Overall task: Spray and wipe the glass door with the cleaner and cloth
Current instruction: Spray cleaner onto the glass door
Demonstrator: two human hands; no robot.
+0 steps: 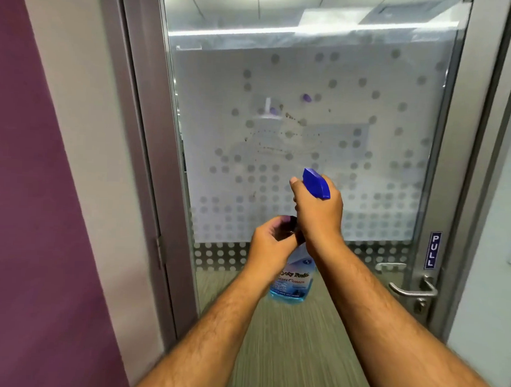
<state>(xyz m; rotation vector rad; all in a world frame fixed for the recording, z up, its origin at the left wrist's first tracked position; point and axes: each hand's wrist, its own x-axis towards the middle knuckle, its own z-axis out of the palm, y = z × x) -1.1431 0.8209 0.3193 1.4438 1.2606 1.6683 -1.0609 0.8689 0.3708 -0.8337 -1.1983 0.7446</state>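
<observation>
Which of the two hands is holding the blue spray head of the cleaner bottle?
The right hand, raised higher, grips the spray bottle at its blue head. The left hand sits lower, beside the bottle's neck.

Right hand (320, 216) grips spray bottle (293, 278) before dotted glass door (309, 108); left hand (271, 243) alongside.

Frosted, dot-patterned glass door (309, 122); brushed metal frame (151, 160) and handle (413, 291); glossy translucent plastic spray bottle (293, 281).

Bright, even indoor light; ceiling glare on the glass door (309, 108); blurred, bowed edges.
</observation>
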